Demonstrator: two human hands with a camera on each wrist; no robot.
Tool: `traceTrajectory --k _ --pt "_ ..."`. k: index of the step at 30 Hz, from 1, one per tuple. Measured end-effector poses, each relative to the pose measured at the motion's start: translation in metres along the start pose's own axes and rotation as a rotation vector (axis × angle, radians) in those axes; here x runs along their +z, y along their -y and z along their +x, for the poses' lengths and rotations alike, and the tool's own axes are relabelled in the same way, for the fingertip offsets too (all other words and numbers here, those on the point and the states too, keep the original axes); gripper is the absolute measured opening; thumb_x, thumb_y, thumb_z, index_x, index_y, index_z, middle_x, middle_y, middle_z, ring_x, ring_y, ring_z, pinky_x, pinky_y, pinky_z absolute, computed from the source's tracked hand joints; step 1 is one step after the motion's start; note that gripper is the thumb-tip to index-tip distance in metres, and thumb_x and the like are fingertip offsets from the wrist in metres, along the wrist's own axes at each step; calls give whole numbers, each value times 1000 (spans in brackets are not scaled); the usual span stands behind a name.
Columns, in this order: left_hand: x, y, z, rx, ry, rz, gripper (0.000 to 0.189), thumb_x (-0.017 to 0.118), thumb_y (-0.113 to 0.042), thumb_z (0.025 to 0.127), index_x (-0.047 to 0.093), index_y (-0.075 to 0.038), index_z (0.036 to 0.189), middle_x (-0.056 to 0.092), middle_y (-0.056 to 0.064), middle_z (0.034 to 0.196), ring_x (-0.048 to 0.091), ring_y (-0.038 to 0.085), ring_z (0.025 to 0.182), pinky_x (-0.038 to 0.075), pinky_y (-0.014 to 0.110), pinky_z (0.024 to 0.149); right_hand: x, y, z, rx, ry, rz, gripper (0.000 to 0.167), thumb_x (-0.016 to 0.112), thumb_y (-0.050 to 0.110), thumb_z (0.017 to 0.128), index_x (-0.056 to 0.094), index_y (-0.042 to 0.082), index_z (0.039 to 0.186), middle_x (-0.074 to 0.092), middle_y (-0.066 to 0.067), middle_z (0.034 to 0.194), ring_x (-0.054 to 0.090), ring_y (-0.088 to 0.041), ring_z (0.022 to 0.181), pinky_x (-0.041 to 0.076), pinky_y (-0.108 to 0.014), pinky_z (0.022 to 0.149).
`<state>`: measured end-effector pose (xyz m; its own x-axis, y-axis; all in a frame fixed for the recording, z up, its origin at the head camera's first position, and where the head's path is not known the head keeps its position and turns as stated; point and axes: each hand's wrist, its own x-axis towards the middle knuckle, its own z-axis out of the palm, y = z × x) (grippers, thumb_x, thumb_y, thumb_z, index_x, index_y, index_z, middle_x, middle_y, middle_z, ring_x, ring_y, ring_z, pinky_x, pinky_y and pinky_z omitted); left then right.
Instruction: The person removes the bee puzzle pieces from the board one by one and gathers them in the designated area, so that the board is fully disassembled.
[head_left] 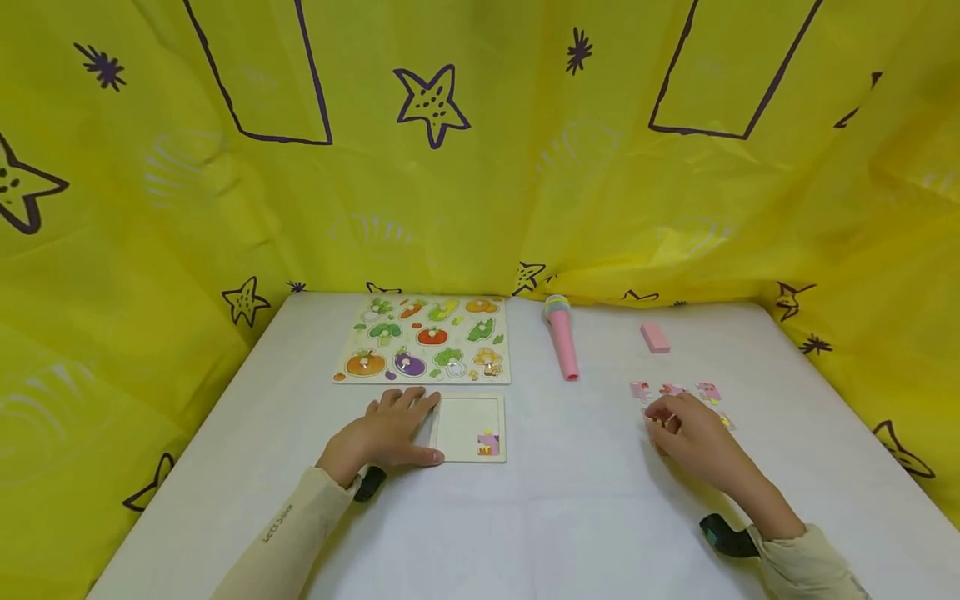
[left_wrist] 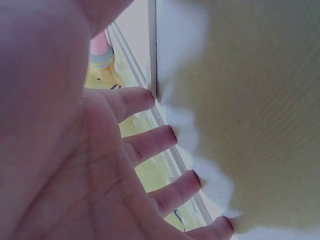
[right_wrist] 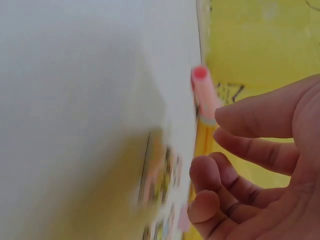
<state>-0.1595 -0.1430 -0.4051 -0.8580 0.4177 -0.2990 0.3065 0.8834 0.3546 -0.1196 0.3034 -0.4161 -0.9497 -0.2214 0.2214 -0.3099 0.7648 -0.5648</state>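
Note:
My left hand (head_left: 393, 425) rests with fingers spread at the left side of a small white puzzle tray (head_left: 457, 399). Its thumb touches the tray's lower left corner and its index finger the upper left one. One pink puzzle piece (head_left: 488, 443) lies in the tray's lower right corner. Over at the right, my right hand (head_left: 693, 437) hovers above the table with bent fingers, over several loose pink puzzle pieces (head_left: 708, 391). In the right wrist view the thumb and index fingertips (right_wrist: 222, 117) come close together, with no piece visible between them. The hand hides part of the pieces.
Behind the tray lies a vegetable peg board (head_left: 420, 354). A pink toy microphone (head_left: 564, 342) is right of it, and a pink block (head_left: 655, 338) sits beyond the loose pieces. A yellow patterned curtain (head_left: 480, 192) encloses the white table (head_left: 585, 533) at the back and sides.

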Motion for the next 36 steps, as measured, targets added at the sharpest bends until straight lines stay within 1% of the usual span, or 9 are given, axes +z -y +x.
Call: traceTrajectory --k 3,7,11,14,18,25,29,32,36 --pt "1 0 0 -6 0 3 97 83 -49 92 36 -8 167 29 20 171 23 50 154 17 74 122 14 15 10 -56 9 38 12 71 -2 93 73 -1 105 64 -2 96 55 -15 81 50 -31 72" --pt "1 -1 0 -6 1 6 97 83 -49 93 36 -8 167 29 20 171 22 50 154 16 73 122 30 37 22 -73 61 86 13 70 -1 94 74 0 107 64 -2 98 56 -15 82 51 -32 73" --pt "-1 -2 -1 16 -4 2 96 83 -48 93 36 -6 166 30 21 170 23 51 153 17 75 121 45 57 32 -113 106 124 13 71 -1 95 73 0 107 63 -3 99 57 -14 82 52 -32 74" --pt "-2 -2 -2 29 -6 0 96 82 -48 93 36 -5 166 31 22 169 24 53 152 18 76 120 57 72 39 -144 147 139 12 73 0 95 73 0 107 63 -3 100 56 -14 83 52 -32 75" --pt "-2 -2 -3 23 -1 4 97 82 -49 93 36 -6 166 30 22 169 23 52 153 18 75 120 72 90 49 -175 201 146 11 72 3 96 73 1 107 61 -1 97 56 -14 83 52 -32 75" --pt "-3 -2 -2 21 -3 2 96 82 -49 93 36 -5 166 30 23 169 24 53 152 18 75 120 97 114 62 -232 264 144 15 71 1 94 73 0 108 61 -5 98 56 -16 85 53 -32 78" --pt "-3 -1 -1 15 -6 5 96 82 -49 93 36 -6 166 30 22 170 23 52 153 18 74 121 108 125 66 -236 329 141 18 74 3 95 73 0 112 58 -6 101 56 -18 87 51 -32 78" --pt "-1 -1 -2 13 -8 5 96 82 -49 93 36 -6 166 30 21 170 23 51 153 18 74 121 115 130 68 -212 369 130 21 77 5 96 72 0 115 56 -8 104 54 -19 87 50 -32 77" --pt "-1 -1 -2 11 -10 1 96 82 -49 93 37 -6 166 31 22 169 24 51 153 18 75 121 120 133 70 -187 393 106 21 80 7 95 72 1 113 52 -9 106 50 -19 87 46 -33 76"
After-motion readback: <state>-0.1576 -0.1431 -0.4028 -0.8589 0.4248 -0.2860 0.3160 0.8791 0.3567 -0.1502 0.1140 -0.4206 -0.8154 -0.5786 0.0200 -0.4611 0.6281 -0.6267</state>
